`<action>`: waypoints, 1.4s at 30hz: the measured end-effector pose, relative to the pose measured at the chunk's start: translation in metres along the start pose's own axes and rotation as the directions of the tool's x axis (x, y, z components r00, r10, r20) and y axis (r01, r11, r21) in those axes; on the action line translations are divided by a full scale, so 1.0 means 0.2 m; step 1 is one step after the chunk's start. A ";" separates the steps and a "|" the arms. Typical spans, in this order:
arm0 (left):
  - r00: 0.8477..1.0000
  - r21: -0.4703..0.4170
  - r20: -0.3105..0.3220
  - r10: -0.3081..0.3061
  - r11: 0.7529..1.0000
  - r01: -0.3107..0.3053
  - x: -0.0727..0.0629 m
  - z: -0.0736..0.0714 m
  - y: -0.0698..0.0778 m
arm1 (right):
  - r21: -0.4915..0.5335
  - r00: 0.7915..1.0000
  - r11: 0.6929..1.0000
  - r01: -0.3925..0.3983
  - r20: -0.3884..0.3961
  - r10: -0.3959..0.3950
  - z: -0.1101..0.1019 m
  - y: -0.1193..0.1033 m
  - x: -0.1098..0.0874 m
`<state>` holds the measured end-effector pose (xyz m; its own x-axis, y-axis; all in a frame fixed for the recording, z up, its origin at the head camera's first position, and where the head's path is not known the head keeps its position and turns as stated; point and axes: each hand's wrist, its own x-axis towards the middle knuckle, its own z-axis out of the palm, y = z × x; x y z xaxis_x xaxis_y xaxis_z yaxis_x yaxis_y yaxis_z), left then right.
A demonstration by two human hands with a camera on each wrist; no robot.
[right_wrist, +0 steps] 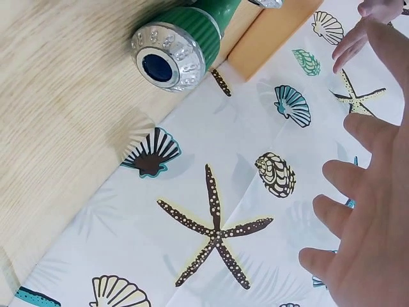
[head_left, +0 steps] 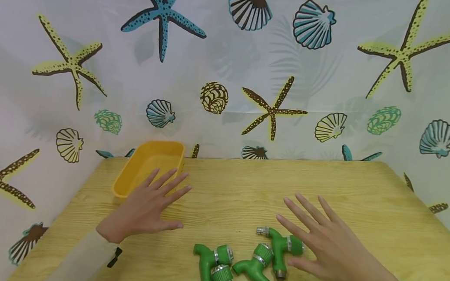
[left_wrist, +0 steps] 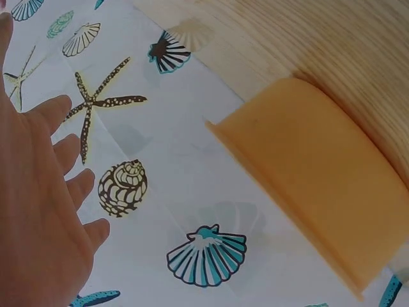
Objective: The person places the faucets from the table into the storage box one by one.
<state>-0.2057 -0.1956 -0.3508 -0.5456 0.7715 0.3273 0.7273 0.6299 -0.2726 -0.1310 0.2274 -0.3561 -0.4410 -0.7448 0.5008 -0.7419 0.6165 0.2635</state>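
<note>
Fingers are held straight and spread on both the left hand (head_left: 143,211) and the right hand (head_left: 332,250), with nothing grasped. On the wooden table (head_left: 324,182), four green taps (head_left: 256,271) are laid low between them, nearer the right; beyond the left, a yellow tray (head_left: 116,192) is set. The taps are judged stiff, smooth, slightly slippery, best gripped around the body.
</note>
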 end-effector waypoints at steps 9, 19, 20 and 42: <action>0.988 0.007 0.098 -0.121 0.993 0.121 -0.07 0.03 -0.12 | 0.003 1.000 1.000 -0.015 -0.006 0.015 0.01 0.00 -0.02; 0.985 0.065 0.054 -0.166 0.985 0.162 -0.16 0.07 -0.22 | -0.001 0.999 1.000 -0.031 0.032 0.031 0.01 0.00 -0.03; 0.984 0.068 0.053 -0.171 0.984 0.167 -0.16 0.07 -0.23 | -0.003 0.999 1.000 -0.030 0.031 0.030 0.01 0.00 -0.03; 0.896 0.010 0.023 -0.443 0.897 0.442 -0.26 0.05 -0.38 | -0.004 0.999 0.999 -0.032 0.023 0.032 0.03 0.00 -0.05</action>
<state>-0.2365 -0.2827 -0.3573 -0.8206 0.4150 0.3929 0.4065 0.9071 -0.1091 -0.1292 0.2336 -0.3653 -0.4757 -0.7305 0.4899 -0.7256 0.6408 0.2509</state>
